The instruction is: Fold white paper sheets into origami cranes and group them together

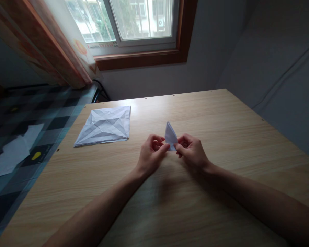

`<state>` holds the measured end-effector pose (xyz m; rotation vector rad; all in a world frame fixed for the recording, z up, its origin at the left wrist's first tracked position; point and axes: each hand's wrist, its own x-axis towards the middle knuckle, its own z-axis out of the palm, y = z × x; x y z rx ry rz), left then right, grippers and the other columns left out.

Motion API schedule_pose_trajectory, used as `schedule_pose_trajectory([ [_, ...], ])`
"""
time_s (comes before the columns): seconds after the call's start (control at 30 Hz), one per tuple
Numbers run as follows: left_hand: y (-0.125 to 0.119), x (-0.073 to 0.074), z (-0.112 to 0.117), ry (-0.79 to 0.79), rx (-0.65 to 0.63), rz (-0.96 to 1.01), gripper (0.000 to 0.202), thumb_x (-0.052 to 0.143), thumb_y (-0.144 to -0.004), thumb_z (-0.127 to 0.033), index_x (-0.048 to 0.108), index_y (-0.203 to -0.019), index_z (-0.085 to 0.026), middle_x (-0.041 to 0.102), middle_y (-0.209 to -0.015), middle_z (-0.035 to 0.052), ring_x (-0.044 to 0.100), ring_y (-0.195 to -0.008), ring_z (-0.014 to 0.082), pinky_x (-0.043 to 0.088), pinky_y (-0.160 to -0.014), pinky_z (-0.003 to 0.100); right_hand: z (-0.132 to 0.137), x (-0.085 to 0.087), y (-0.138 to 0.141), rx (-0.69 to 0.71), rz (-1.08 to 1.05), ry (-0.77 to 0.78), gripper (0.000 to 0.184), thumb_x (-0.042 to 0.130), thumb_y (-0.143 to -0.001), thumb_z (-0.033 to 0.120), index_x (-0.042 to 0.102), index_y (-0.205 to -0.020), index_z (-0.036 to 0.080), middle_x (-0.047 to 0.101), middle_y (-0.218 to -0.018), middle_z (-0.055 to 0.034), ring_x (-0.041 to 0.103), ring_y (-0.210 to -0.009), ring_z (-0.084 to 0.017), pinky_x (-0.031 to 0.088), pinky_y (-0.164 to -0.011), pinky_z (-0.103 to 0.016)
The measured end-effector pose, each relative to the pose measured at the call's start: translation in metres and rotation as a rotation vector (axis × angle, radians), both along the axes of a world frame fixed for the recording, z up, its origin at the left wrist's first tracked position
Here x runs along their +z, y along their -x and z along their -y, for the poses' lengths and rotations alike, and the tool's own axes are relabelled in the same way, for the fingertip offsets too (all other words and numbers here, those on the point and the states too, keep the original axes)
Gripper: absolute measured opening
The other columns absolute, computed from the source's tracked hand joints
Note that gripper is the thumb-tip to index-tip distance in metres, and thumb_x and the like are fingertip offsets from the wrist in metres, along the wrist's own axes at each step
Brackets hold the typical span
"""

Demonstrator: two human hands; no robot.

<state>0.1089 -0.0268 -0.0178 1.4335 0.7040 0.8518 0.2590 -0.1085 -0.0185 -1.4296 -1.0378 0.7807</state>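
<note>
A small piece of folded white paper (171, 135) is held upright over the table, its pointed end up. My left hand (154, 151) pinches its lower left edge between thumb and fingers. On the other side, my right hand (192, 150) grips the lower right edge the same way, thumb in front. The fingertips cover parts of the paper's lower edges. Farther back on the left lies a stack of creased white paper sheets (106, 125), apart from both hands.
The wooden table (237, 137) reaches back toward a window (144, 20) and a wall. On the left, loose white paper (15, 152) lies on a lower checked surface (64, 116), below an orange curtain (54, 41). A cable (285, 72) runs along the right wall.
</note>
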Motion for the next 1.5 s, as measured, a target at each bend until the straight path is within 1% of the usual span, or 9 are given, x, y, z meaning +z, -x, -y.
schedule_pose_trajectory([
  [0.2, 0.002, 0.002, 0.003, -0.095, -0.127, -0.116, 0.033, 0.078, -0.073, -0.037, 0.058, -0.088, -0.016, 0.068, -0.077, 0.003, 0.064, -0.068, 0.0149, 0.049, -0.061, 0.024, 0.003, -0.002, 0.003, 0.071, 0.086, -0.09, 0.02, 0.074, -0.075, 0.029, 0.063, -0.087, 0.018, 0.066, -0.07, -0.0006, 0.064, -0.056, -0.014, 0.051, -0.05, -0.023],
  [0.3, 0.003, 0.002, 0.002, -0.068, -0.17, -0.071, 0.035, 0.078, -0.073, -0.035, 0.059, -0.094, -0.015, 0.07, -0.082, 0.0041, 0.067, -0.073, 0.0164, 0.052, -0.064, 0.025, 0.001, -0.006, 0.002, 0.141, 0.011, -0.145, 0.031, 0.079, -0.072, 0.033, 0.062, -0.093, 0.019, 0.068, -0.1, -0.0074, 0.067, -0.065, -0.014, 0.056, -0.057, -0.026],
  [0.43, 0.004, 0.0, 0.002, -0.014, -0.205, 0.005, 0.038, 0.078, -0.075, -0.033, 0.06, -0.102, -0.016, 0.072, -0.095, 0.0076, 0.069, -0.08, 0.0185, 0.055, -0.069, 0.028, -0.002, -0.011, 0.0, 0.255, -0.162, -0.162, 0.035, 0.081, -0.07, 0.035, 0.062, -0.094, 0.019, 0.056, -0.131, -0.0116, 0.069, -0.072, -0.014, 0.059, -0.064, -0.028],
  [0.53, 0.003, 0.0, 0.002, 0.019, -0.204, 0.038, 0.036, 0.078, -0.075, -0.032, 0.06, -0.1, -0.016, 0.07, -0.108, 0.0104, 0.069, -0.084, 0.0193, 0.056, -0.071, 0.029, -0.003, -0.011, 0.0, 0.314, -0.247, -0.137, 0.035, 0.082, -0.069, 0.035, 0.06, -0.092, 0.02, 0.057, -0.131, -0.0105, 0.07, -0.075, -0.015, 0.059, -0.067, -0.029],
  [0.67, 0.003, 0.001, 0.001, 0.05, -0.202, 0.06, 0.036, 0.08, -0.073, -0.033, 0.061, -0.098, -0.016, 0.07, -0.107, 0.0103, 0.069, -0.084, 0.0205, 0.056, -0.072, 0.031, -0.004, -0.011, -0.001, 0.308, -0.281, -0.105, 0.039, 0.084, -0.066, 0.037, 0.059, -0.09, 0.02, 0.059, -0.128, -0.0098, 0.069, -0.076, -0.016, 0.059, -0.069, -0.031],
  [0.87, 0.004, -0.002, -0.002, 0.041, -0.165, 0.037, 0.033, 0.078, -0.074, -0.034, 0.062, -0.095, -0.015, 0.071, -0.089, 0.0066, 0.068, -0.079, 0.0184, 0.053, -0.07, 0.029, -0.005, -0.01, -0.003, 0.283, -0.363, -0.045, 0.043, 0.087, -0.061, 0.033, 0.058, -0.089, 0.02, 0.071, -0.085, -0.0017, 0.069, -0.073, -0.018, 0.056, -0.068, -0.03],
  [0.97, 0.004, 0.0, -0.002, 0.037, -0.113, 0.043, 0.03, 0.077, -0.074, -0.033, 0.061, -0.092, -0.015, 0.07, -0.085, 0.0054, 0.066, -0.075, 0.0161, 0.05, -0.067, 0.026, -0.005, -0.01, -0.004, 0.254, -0.363, -0.026, 0.043, 0.086, -0.062, 0.033, 0.057, -0.092, 0.02, 0.071, -0.075, 0.0, 0.069, -0.072, -0.018, 0.053, -0.066, -0.029],
  [1.27, 0.002, 0.006, -0.003, 0.035, 0.039, 0.105, 0.025, 0.077, -0.067, -0.021, 0.055, -0.078, -0.016, 0.062, -0.073, -0.0023, 0.058, -0.065, 0.0087, 0.045, -0.063, 0.02, -0.009, -0.009, -0.004, 0.056, -0.311, -0.072, 0.049, 0.085, -0.061, 0.035, 0.056, -0.097, 0.021, 0.064, -0.073, 0.0032, 0.063, -0.067, -0.014, 0.053, -0.066, -0.029],
  [1.5, 0.001, 0.003, -0.003, 0.027, 0.023, 0.074, 0.027, 0.076, -0.066, -0.019, 0.056, -0.085, -0.017, 0.062, -0.072, -0.0023, 0.058, -0.066, 0.0098, 0.045, -0.064, 0.021, -0.008, -0.006, -0.004, 0.18, -0.218, -0.065, 0.024, 0.074, -0.072, 0.033, 0.066, -0.088, 0.018, 0.071, -0.084, -0.0034, 0.066, -0.081, -0.019, 0.053, -0.077, -0.032],
])
